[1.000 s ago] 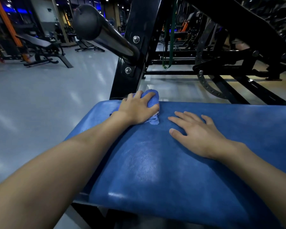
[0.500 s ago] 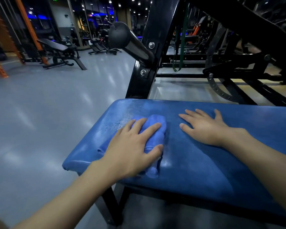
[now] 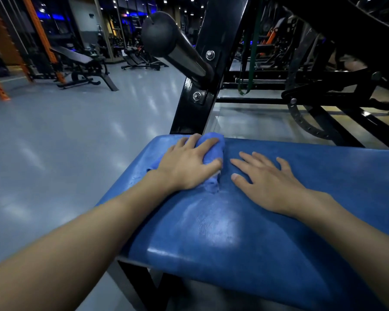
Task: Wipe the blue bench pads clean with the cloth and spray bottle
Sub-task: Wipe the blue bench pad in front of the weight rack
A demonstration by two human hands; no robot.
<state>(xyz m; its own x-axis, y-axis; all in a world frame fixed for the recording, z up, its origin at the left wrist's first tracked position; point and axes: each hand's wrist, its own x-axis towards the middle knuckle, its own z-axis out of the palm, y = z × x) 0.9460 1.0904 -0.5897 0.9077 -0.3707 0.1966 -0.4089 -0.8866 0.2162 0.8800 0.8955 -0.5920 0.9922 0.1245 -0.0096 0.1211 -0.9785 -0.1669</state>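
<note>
Head view: the left hand [image 3: 186,167] lies on the bunched blue cloth [image 3: 214,147] at the far edge of the blue pad [image 3: 234,232], just in front of the black upright post [image 3: 195,104]. Half a second ago this hand and the cloth were at the near left part of the pad, close to its front edge; they have now gone across to the far side, about where they were a second ago. The grip of the left hand is curled over the cloth, with the fingers draped over its top and the thumb pressed against its right side, so the cloth is held down on the pad. A loose corner of cloth shows below the thumb.

The right hand [image 3: 272,182] lies flat on the pad just right of the cloth, its grip spread, fingers straight and apart, palm down, holding nothing. It has kept this place and pose through the earlier frames. Its thumb tip is close to the cloth, but whether they touch is not clear.

The pad, the top of the counter, shows a glossy patch in its near middle, behind the left hand. Small beads of wet sit along its left edge by the left wrist.

Above the post, a black padded roller [image 3: 164,34] juts toward the left. A green band [image 3: 252,52] hangs on the frame to the right. Beyond the grey floor [image 3: 65,153], far left, stands a black incline bench [image 3: 76,57] beside an orange rack [image 3: 41,34].
</note>
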